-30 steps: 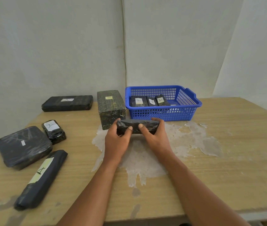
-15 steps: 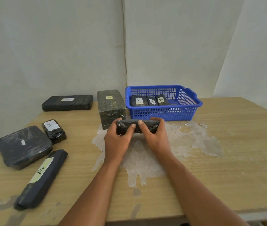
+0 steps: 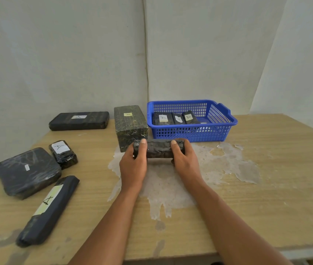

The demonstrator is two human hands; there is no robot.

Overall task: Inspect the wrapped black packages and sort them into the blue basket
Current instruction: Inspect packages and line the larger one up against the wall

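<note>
- Since a second ago, our thumbs have slid apart along the black package [image 3: 159,151].
- Left hand [image 3: 132,167] and right hand [image 3: 185,163] grip its ends near the blue basket [image 3: 226,129].

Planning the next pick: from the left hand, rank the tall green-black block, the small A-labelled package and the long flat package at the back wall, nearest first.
From the left hand:
1. Tall green-black block, just behind the hand.
2. Small A-labelled package, out to the left.
3. Long flat package, far back-left by the wall.
</note>
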